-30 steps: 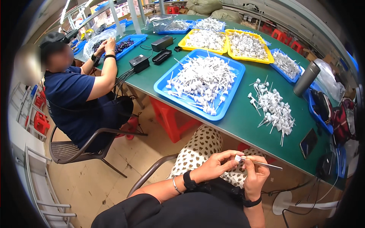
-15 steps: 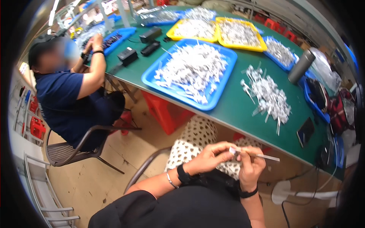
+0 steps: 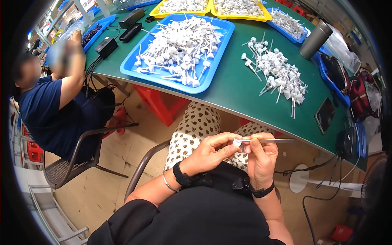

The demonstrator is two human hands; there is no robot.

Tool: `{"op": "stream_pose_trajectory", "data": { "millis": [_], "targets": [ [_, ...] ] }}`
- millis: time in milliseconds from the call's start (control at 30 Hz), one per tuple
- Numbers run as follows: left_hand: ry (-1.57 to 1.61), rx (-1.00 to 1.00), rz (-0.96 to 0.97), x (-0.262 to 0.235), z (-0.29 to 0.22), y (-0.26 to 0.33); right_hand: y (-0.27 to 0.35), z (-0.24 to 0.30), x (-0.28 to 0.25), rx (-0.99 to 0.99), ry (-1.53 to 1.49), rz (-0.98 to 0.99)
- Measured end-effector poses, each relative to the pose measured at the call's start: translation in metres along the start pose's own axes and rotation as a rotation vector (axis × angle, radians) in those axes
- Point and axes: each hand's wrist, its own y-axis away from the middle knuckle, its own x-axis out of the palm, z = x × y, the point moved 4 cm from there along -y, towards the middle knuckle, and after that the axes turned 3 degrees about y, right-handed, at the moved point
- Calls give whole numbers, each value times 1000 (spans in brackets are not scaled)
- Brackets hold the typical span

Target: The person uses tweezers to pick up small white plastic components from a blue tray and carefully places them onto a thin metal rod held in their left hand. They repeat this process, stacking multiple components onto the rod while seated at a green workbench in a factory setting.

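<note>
Over my lap, my left hand (image 3: 215, 150) pinches a small white plastic piece (image 3: 237, 142) between thumb and fingertips. My right hand (image 3: 262, 157) grips a thin, straight metal tool (image 3: 281, 141), whose near-level shaft sticks out to the right. The tool's inner end meets the white piece or lies right beside it; the fingers partly hide that spot. Beyond my hands, a loose pile of white pieces with thin stems (image 3: 277, 71) lies on the green table (image 3: 241, 98). A large blue tray (image 3: 200, 93) heaped with similar pieces stands to its left.
Yellow trays (image 3: 241, 17) and another blue tray (image 3: 300, 40) hold more pieces farther back. A grey bottle (image 3: 316, 41), a phone (image 3: 325, 115) and bags (image 3: 365, 98) are at the right. A co-worker (image 3: 61, 102) sits at the left by black power adapters (image 3: 107, 47).
The view has shifted, so the table and trays appear higher and farther left. The tool has swung from slanting down rightward to nearly level. Both hands keep their holds.
</note>
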Motion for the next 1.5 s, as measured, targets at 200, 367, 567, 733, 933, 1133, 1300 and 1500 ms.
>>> {"op": "stream_pose_trajectory", "data": {
  "millis": [200, 367, 567, 733, 933, 1133, 1300, 1500],
  "targets": [
    [16, -47, 22, -2, 3, 2, 5, 8, 5, -149, 279, 5],
    [-30, -53, 26, -1, 2, 2, 3, 4, 0, -87, 210, -36],
    [-17, -61, 31, -1, 0, 4, 0, -5, 0, 75, -40, -31],
    [-11, -77, 14, -4, -1, 5, -3, -5, 2, 133, -99, -12],
    [-3, -6, 31, -4, 1, 2, -2, -6, 1, 146, -47, -70],
    [-53, 67, -14, -4, -3, 3, -4, -3, 6, 158, -175, 19],
    [-173, 101, 10, -6, -4, 4, -4, -5, -1, 227, -209, 16],
    [-298, 150, 29, -8, -7, 4, -3, -6, -2, 275, -201, 13]
  ]
}}
